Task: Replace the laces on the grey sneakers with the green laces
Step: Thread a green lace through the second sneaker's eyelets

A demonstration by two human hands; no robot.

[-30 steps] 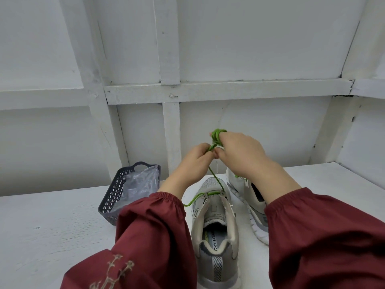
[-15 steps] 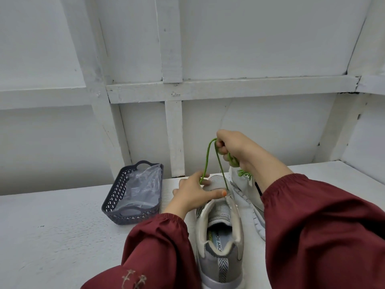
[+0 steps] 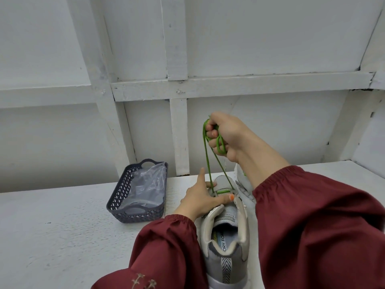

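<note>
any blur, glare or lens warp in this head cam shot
Head view: soft even light, only faint shadows; wide-angle warp tilts the white wooden wall beams at the edges; thin green lace and grey mesh sneaker look sharp; mild sheen on the clear plastic bag.

Colours logged. We note the lace is bright green. Sneaker: grey, beige collar, black-and-white chevron heel strip, pale blue insole with dark lettering. Basket: dark slate, lattice-patterned. Right sleeve maroon; left sleeve maroon with pale sprig motif. Thumbnail orange. Table, wall: white.
</note>
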